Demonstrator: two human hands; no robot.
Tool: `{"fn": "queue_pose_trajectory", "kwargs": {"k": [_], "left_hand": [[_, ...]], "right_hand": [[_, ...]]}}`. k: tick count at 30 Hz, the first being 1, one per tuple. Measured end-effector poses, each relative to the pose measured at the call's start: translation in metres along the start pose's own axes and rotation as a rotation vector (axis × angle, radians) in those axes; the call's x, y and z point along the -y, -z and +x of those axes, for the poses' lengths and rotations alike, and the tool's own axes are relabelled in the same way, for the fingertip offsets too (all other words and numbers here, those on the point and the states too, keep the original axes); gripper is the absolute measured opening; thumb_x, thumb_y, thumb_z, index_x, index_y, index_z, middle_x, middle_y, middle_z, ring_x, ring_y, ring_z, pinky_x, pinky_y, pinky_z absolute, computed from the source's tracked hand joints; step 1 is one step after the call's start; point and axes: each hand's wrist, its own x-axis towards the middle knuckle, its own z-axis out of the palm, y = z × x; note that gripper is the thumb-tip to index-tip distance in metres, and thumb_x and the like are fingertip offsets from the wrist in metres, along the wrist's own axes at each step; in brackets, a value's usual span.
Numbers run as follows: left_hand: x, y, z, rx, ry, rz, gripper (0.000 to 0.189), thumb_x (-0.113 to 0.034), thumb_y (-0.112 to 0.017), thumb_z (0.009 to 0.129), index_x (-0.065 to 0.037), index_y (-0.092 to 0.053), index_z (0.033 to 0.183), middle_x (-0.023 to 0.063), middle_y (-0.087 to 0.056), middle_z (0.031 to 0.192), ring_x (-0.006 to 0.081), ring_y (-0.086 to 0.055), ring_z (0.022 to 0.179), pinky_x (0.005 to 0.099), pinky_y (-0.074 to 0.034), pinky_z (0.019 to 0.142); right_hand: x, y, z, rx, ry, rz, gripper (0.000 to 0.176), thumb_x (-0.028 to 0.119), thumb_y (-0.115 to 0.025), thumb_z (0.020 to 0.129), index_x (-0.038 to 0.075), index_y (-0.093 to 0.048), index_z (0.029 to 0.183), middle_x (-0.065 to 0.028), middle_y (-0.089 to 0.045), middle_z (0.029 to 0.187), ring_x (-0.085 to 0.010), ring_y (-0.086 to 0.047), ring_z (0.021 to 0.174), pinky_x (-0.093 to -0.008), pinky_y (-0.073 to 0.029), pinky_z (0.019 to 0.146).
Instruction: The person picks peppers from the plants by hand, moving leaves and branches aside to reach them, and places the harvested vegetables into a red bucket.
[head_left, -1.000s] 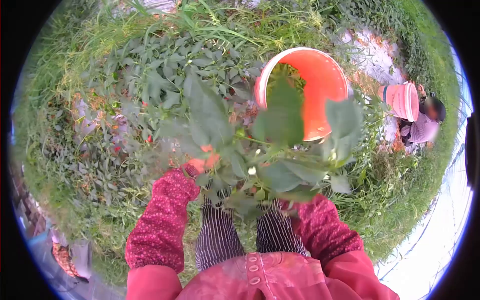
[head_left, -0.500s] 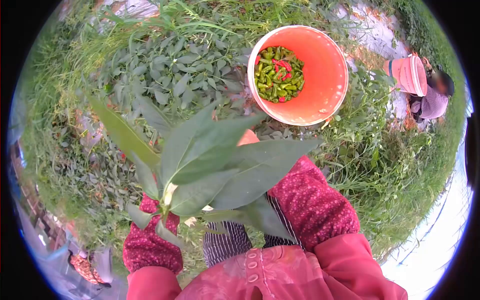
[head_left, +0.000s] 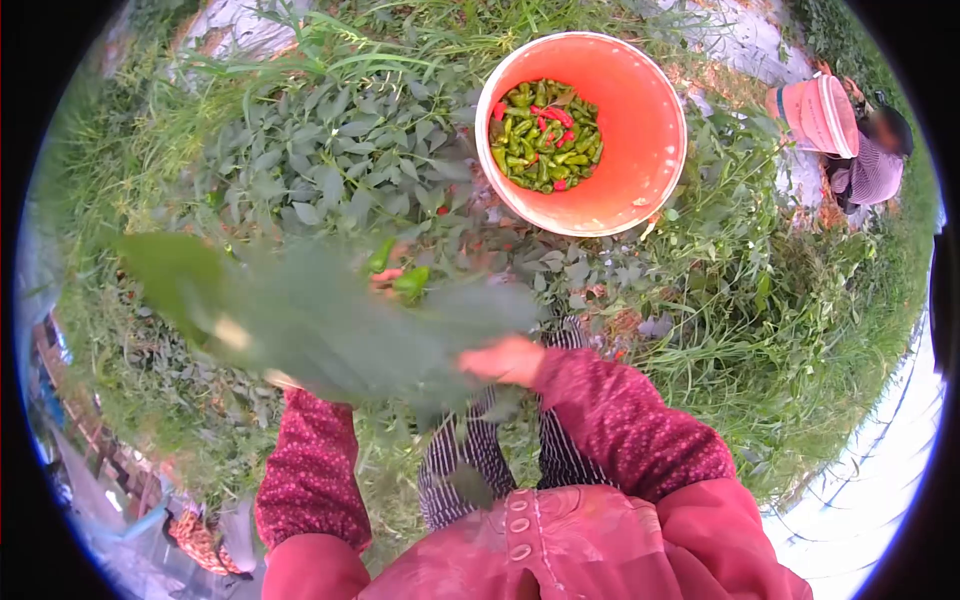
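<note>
Blurred leaves (head_left: 340, 320) have shifted leftward; left hand (head_left: 388, 279), mostly hidden, apparently grips green peppers (head_left: 411, 284); right hand (head_left: 505, 360): grip cannot be told.

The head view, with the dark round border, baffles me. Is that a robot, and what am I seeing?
No robot: these are a person's bare hands below dotted sleeves, seen by a camera worn on their head, looking forward and down. Blurred leaves hide most of the left hand; its fingers show beside green peppers, seemingly held. The right hand is at the leaves' edge; its grip is unclear. Among the plants beyond sits an orange bucket containing a green and red pile of peppers. At the right, another person is beside a second bucket.
</note>
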Motion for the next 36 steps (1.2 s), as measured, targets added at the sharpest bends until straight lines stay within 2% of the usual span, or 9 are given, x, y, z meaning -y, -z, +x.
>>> {"fn": "queue_pose_trajectory", "kwargs": {"k": [3,6,8,11,18,22,27,30,36], "left_hand": [[0.004,0.005,0.003,0.017,0.031,-0.066,0.031,-0.02,-0.057,0.089,-0.002,-0.053,0.114,0.0088,-0.058,0.1,0.0156,-0.059,0.081,0.03,-0.05,0.067],[0.004,0.011,-0.004,0.027,0.248,-0.436,0.025,-0.016,-0.058,0.088,-0.011,-0.054,0.112,-0.0008,-0.056,0.073,0.0046,-0.05,0.059,0.0215,-0.033,0.04],[-0.001,0.011,-0.013,-0.005,0.271,-0.543,0.02,-0.018,-0.055,0.091,-0.011,-0.054,0.109,-0.0016,-0.055,0.074,0.0041,-0.048,0.059,0.0211,-0.034,0.043],[-0.003,0.006,-0.02,-0.039,0.266,-0.747,0.025,-0.016,-0.058,0.087,-0.009,-0.055,0.11,0.0027,-0.061,0.095,0.0071,-0.049,0.061,0.0209,-0.039,0.051],[-0.013,-0.013,-0.029,-0.023,0.196,-0.489,0.023,-0.019,-0.057,0.089,-0.006,-0.055,0.107,0.0006,-0.06,0.093,0.007,-0.048,0.062,0.0209,-0.039,0.053],[-0.006,-0.021,-0.029,-0.028,0.231,-0.421,0.018,-0.012,-0.054,0.09,-0.007,-0.055,0.107,0.0001,-0.058,0.088,0.006,-0.05,0.064,0.0199,-0.04,0.051],[0.004,-0.034,-0.033,-0.135,0.345,-0.848,0.022,-0.013,-0.059,0.087,-0.008,-0.057,0.108,0.0022,-0.06,0.093,0.0114,-0.057,0.076,0.0221,-0.048,0.06],[-0.018,-0.043,-0.043,-0.245,0.011,-0.245,0.024,-0.013,-0.064,0.083,-0.009,-0.059,0.105,0.0026,-0.06,0.096,0.0156,-0.058,0.084,0.0308,-0.052,0.067],[-0.02,-0.051,-0.032,-0.154,-0.015,0.069,0.017,-0.017,-0.059,0.086,-0.008,-0.061,0.101,0.0043,-0.062,0.092,0.0164,-0.06,0.084,0.032,-0.05,0.067]], "right_hand": [[-0.011,0.024,-0.016,-0.003,0.071,0.572,0.023,0.014,-0.057,0.081,0.006,-0.056,0.103,-0.0043,-0.06,0.075,-0.0158,-0.057,0.064,-0.0294,-0.046,0.056],[-0.013,0.044,-0.032,-0.15,0.235,0.922,0.017,0.016,-0.058,0.083,0.009,-0.056,0.098,-0.0046,-0.06,0.079,-0.0162,-0.057,0.066,-0.0308,-0.046,0.055],[-0.013,0.051,-0.039,-0.291,0.31,1.102,0.019,0.019,-0.059,0.082,0.011,-0.057,0.099,-0.0048,-0.06,0.082,-0.0187,-0.058,0.07,-0.034,-0.048,0.061],[-0.023,0.056,-0.032,-0.204,0.352,1.127,0.023,0.023,-0.061,0.081,0.014,-0.058,0.102,-0.0028,-0.059,0.084,-0.0187,-0.056,0.075,-0.0368,-0.048,0.069],[-0.007,0.027,-0.001,-0.046,0.288,1.025,0.017,0.019,-0.06,0.085,0.009,-0.055,0.097,-0.0051,-0.058,0.087,-0.0174,-0.058,0.075,-0.033,-0.051,0.071],[0.03,0.01,0.021,0.002,0.256,0.749,0.017,0.013,-0.059,0.084,0.008,-0.055,0.1,-0.004,-0.059,0.089,-0.0157,-0.059,0.079,-0.0319,-0.051,0.074],[0.049,-0.033,0.047,-0.135,0.607,-0.77,0.048,0.014,-0.068,0.074,0.014,-0.053,0.119,-0.0082,-0.053,0.102,-0.0249,-0.056,0.096,-0.0366,-0.048,0.08],[0.058,-0.046,0.045,-0.138,0.449,-0.965,0.055,0.015,-0.071,0.068,0.016,-0.052,0.12,-0.0102,-0.05,0.104,-0.0296,-0.053,0.1,-0.0396,-0.047,0.083],[0.063,-0.051,0.045,-0.165,0.471,-1.27,0.044,0.015,-0.068,0.064,0.011,-0.055,0.106,-0.0102,-0.052,0.102,-0.0289,-0.056,0.095,-0.0406,-0.048,0.076]]}}
